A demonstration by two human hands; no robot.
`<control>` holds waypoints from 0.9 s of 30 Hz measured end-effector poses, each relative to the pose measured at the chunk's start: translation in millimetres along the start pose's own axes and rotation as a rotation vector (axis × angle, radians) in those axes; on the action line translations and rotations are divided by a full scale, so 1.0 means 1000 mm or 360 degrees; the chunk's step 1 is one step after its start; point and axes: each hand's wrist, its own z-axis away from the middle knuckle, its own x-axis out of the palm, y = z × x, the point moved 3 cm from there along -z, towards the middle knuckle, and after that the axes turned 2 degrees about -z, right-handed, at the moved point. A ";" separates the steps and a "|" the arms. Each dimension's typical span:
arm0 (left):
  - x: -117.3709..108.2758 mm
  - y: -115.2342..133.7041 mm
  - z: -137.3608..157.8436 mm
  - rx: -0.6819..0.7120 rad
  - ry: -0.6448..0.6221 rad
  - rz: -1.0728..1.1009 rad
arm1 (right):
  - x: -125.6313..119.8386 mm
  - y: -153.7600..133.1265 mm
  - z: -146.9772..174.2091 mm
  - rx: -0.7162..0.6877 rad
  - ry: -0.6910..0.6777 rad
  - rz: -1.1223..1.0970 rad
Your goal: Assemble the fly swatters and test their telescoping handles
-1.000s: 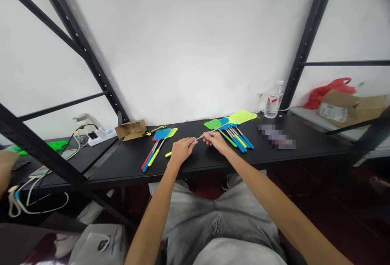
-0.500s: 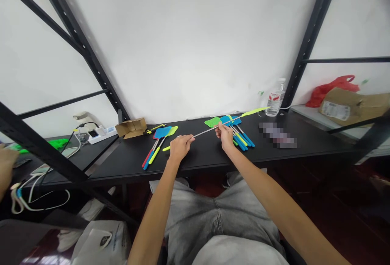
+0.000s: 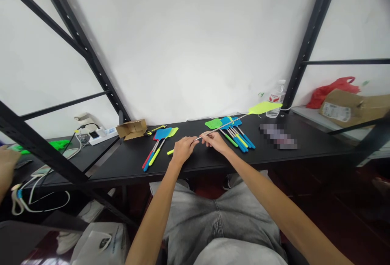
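Observation:
Both of my hands hold a yellow-green fly swatter (image 3: 264, 108) with a thin metal rod, its head up to the right. My left hand (image 3: 183, 149) is closed round the handle, whose yellow end pokes out on the left. My right hand (image 3: 214, 140) pinches the rod close beside the left hand. On the left lie several fly swatters (image 3: 163, 134) with red, blue and yellow handles. A second group of swatters (image 3: 240, 138), with blue, yellow and green handles, lies behind and right of my right hand.
On the black table (image 3: 122, 157) stand an open cardboard box (image 3: 131, 130) beside a yellow cutter knife (image 3: 157, 129), and a water bottle (image 3: 275, 99). A power strip (image 3: 103, 136) is at left, near another person's hand (image 3: 8, 167). Black shelf posts (image 3: 313, 33) flank the table.
My right hand has slid left along the rod, up close to my left hand. The swatter's head has turned to show more of its face and risen slightly to the right.

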 end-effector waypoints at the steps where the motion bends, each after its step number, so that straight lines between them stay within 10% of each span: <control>1: 0.000 0.001 0.000 0.0024 -0.0005 0.0013 | 0.002 0.000 0.000 -0.0002 -0.0041 0.0017; 16: 0.002 0.006 0.000 0.0199 -0.0003 0.0016 | 0.004 0.000 -0.001 0.0057 -0.0253 0.0145; 27: 0.000 -0.016 0.000 -0.0051 0.0099 -0.0117 | -0.011 0.009 -0.005 0.0192 0.0225 -0.0238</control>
